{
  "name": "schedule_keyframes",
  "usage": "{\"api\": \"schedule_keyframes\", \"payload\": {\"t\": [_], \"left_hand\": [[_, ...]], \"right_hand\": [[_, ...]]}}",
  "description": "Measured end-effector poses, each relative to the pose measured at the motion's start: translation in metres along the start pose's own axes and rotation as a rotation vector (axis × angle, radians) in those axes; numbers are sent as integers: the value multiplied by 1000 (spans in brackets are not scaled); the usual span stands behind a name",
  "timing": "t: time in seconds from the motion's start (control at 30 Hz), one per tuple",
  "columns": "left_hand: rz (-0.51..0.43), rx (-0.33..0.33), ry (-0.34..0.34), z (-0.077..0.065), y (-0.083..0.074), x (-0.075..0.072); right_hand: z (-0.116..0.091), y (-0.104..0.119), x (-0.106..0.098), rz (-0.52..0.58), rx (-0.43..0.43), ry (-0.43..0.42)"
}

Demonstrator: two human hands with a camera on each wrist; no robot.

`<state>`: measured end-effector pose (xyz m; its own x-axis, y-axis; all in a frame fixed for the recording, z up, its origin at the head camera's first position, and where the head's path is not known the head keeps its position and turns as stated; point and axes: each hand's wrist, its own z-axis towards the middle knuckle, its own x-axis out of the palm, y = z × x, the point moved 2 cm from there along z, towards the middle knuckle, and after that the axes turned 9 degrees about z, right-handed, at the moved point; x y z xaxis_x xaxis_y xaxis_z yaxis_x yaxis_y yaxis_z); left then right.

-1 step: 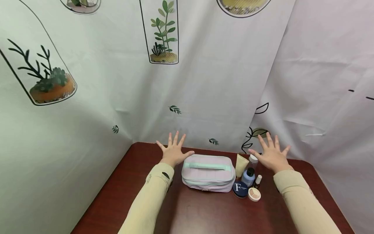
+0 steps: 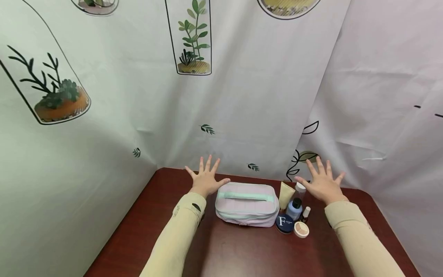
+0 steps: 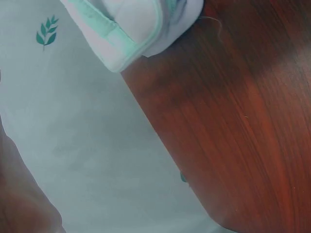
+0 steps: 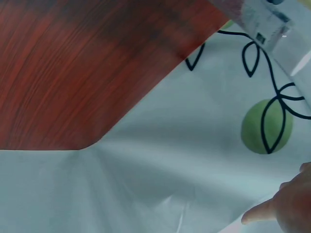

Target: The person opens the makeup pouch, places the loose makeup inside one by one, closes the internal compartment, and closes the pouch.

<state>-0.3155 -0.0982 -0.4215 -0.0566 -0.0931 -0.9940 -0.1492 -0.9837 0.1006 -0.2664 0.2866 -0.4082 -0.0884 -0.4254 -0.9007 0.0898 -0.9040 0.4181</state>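
Note:
My left hand (image 2: 206, 181) is held up with fingers spread, nothing in it, beside the back left corner of a pale pink cosmetic bag (image 2: 247, 206) with mint trim and a top handle. On the right, my right hand (image 2: 324, 185), also empty and spread, is nearest a clear bottle (image 2: 299, 192) with a white cap. Grouped by the bag are a cream squeeze tube (image 2: 285, 197), a blue bottle (image 2: 294, 211) with a black cap, a small dark bottle (image 2: 305, 214) with a white cap, a navy round case (image 2: 285, 224) marked F and a round three-shade compact (image 2: 301, 230).
Everything stands on a dark red wooden table (image 2: 249, 254) with rounded back corners. White fabric (image 2: 256, 115) printed with plants hangs behind it and along both sides. The left wrist view catches the bag's end (image 3: 141, 29) at the table's back edge.

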Motion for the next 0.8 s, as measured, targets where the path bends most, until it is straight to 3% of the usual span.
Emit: {"api": "schedule_keyframes", "payload": {"t": [0.13, 0.23, 0.4, 0.47, 0.53, 0.63, 0.73, 0.8], "left_hand": [[-4, -6, 5, -1, 5, 5], [-32, 7, 4, -3, 8, 15], [-93, 108, 99, -4, 0, 43], [-145, 149, 136, -2, -9, 54], [-240, 154, 144, 1, -15, 62], [-423, 95, 59, 7, -16, 73], [-575, -29, -26, 10, -6, 86], [-630, -102, -43, 10, 2, 98]], "right_hand": [[0, -3, 5, 14, 5, -2], [1, -1, 11, 22, -42, -63], [2, 30, 32, 20, -311, -257], [-2, 47, 47, 34, -433, -272], [-8, 64, 65, 57, -515, -213], [-19, 82, 98, 95, -540, -91], [-29, 90, 128, 122, -479, -10], [-35, 91, 143, 132, -433, 2]]}}
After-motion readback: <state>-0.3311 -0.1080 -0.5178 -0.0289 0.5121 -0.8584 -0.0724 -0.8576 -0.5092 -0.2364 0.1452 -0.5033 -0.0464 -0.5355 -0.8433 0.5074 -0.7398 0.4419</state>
